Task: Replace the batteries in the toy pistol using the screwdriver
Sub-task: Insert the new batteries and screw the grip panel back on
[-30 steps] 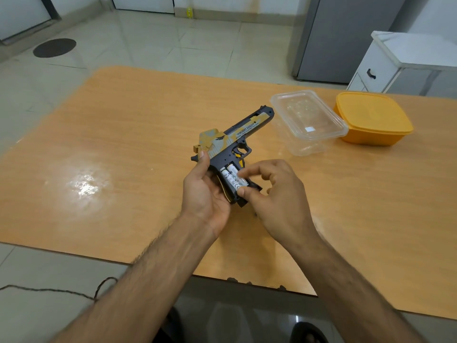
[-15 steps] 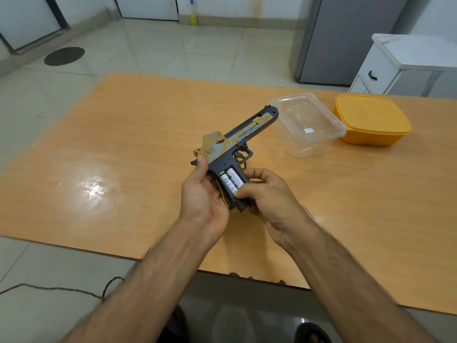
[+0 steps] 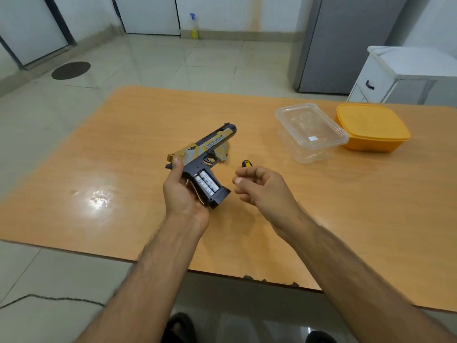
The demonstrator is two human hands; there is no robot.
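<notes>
We see the left hand (image 3: 184,194) gripping the toy pistol (image 3: 202,164) above the middle of the table (image 3: 123,144), its grip open with two white batteries (image 3: 207,186) showing. The right hand (image 3: 259,189) hovers just beside it, fingers loosely curled, holding nothing. The screwdriver (image 3: 246,163) handle peeks out behind its fingers.

screwdriver (image 3: 246,163): only yellow-and-black butt shows at 12 o'clock of right hand (image 3: 262,189), rest hidden behind its fingers | toy pistol (image 3: 201,159): back of grip covered by left hand (image 3: 184,194) | batteries (image 3: 207,186): print too small to read | shoes (image 3: 319,337): cut at 6 o'clock edge
</notes>
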